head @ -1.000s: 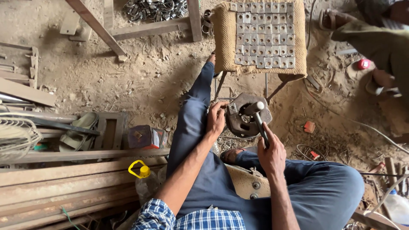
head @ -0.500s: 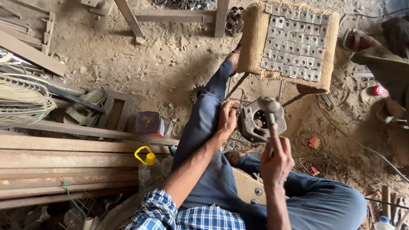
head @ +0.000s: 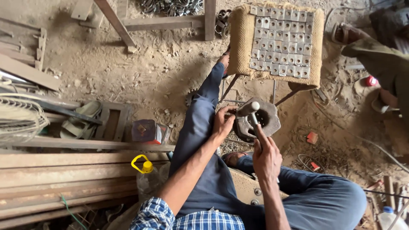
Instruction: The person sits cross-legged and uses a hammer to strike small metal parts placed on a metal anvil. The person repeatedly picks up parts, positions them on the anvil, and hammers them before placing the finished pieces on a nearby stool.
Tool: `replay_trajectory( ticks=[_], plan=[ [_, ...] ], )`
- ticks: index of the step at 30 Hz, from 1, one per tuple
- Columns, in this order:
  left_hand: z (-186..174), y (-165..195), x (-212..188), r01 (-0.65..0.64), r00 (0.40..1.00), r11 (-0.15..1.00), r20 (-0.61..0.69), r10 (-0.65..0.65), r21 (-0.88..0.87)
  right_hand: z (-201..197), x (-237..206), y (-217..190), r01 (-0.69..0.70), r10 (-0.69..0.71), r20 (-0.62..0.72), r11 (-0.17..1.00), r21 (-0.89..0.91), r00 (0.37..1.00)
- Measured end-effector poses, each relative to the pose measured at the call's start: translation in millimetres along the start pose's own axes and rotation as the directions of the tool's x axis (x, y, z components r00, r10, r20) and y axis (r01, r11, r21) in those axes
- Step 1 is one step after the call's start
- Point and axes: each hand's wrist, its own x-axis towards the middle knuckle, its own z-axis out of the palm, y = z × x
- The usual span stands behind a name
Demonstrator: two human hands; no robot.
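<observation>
Right hand [head: 266,158] in a closed grip on a hammer [head: 254,117] handle, head raised over the metal die block [head: 259,120] on the dirt floor [head: 140,72], left hand [head: 222,123] fingers pinched at the block's rim, perhaps on a small piece, too hidden to tell

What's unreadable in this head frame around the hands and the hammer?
- Head view: whatever the left hand pinches on the metal block is hidden by its fingers and too small to tell.
- Hammer: the lower handle is hidden inside the right hand.
- Metal plates on the burlap stool: too small to tell hole details.
- Another person's sleeve: cut off by the right edge.
- Yellow-capped bottle: contents unclear.
</observation>
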Motion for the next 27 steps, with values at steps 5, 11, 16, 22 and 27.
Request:
replay_trajectory(
  ticks=[5,11,16,22,27],
  plan=[
    [-0.8,9.3,-7.2,-0.026,0.999,0.995,0.039,0.022,0.096,-15.3,-3.8,13.2,-0.097,0.098,-0.050,0.995,0.029,0.994],
    [0.5,23.8,-7.4,-0.182,0.983,0.958,0.074,0.170,0.222,-29.5,11.5,34.4,-0.116,0.120,0.059,0.991,-0.068,0.991],
    [7.5,30.2,-11.0,-0.060,0.997,0.963,0.056,0.047,0.264,-28.1,10.1,47.2,-0.154,0.154,-0.010,0.988,0.026,0.988],
    [10.0,31.4,-13.9,-0.159,0.986,0.890,0.026,0.164,0.427,-26.9,10.7,57.0,-0.178,0.180,-0.003,0.980,0.093,0.984],
    [8.7,26.1,-11.3,-0.033,0.999,0.969,0.019,0.030,0.245,-30.1,11.5,60.7,-0.158,0.161,-0.011,0.979,0.131,0.987]
  ],
)
